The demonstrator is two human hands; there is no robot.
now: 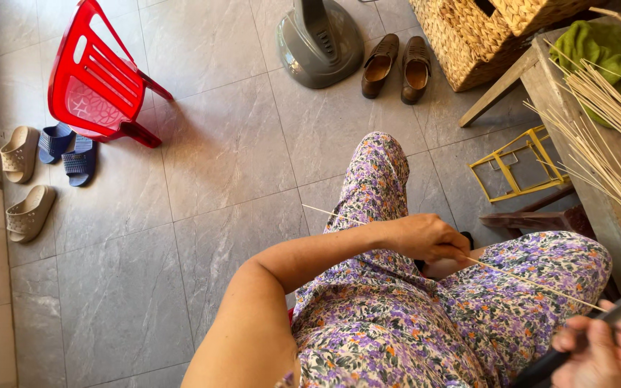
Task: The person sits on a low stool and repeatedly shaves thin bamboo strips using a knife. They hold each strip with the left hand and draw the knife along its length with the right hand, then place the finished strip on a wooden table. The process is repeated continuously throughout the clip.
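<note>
Over grey floor tiles (203, 237), both hands' grips clamp a left-right slanting bamboo stick (519, 279).

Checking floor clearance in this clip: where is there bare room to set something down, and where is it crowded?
Bare grey tile floor lies between the tipped red plastic chair, the fan base and the person's knee. The top right is crowded: brown shoes, wicker baskets, yellow wire frame, bamboo sticks. Sandals line the left edge.
</note>
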